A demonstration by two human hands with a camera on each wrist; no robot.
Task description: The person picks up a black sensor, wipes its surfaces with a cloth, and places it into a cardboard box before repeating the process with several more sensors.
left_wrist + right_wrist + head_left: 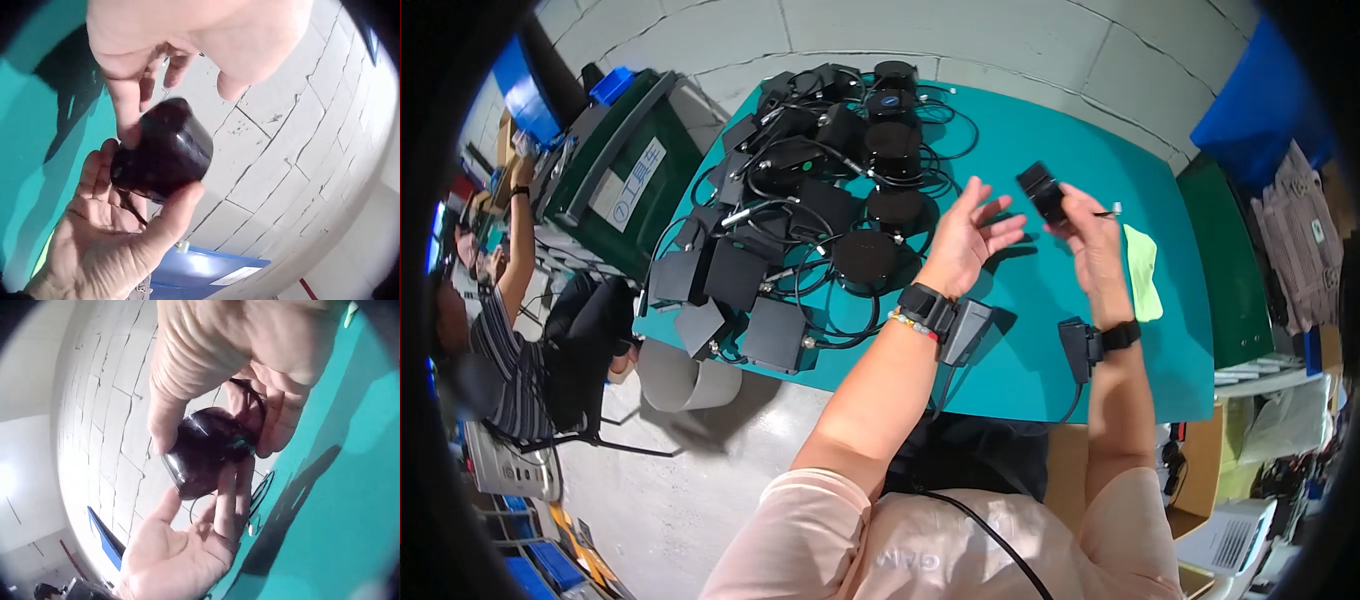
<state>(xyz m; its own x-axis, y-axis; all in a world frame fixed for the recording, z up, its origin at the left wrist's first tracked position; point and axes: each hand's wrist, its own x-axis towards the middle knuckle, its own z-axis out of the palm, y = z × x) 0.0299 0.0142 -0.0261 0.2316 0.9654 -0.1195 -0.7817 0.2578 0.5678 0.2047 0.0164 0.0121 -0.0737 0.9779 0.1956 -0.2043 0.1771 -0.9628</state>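
Over the teal table, my right hand [1090,238] grips a small glossy black device [1040,190], thumb on one side and fingers on the other. A short black cable with a white plug hangs from the device, passing by the right palm. Close on its left is my left hand [966,240], palm turned up and fingers loosely extended. In the right wrist view, the left hand's fingertips lie right at the lower edge of the device [203,453]. The left wrist view shows a left finger along the edge of the device [165,150].
Several round black discs [867,262] with coiled cables and flat black boxes [776,335] crowd the table's left half. A light-green cloth strip [1142,272] lies by the right forearm. A brick wall [1000,45] stands behind; another person [505,330] sits at far left.
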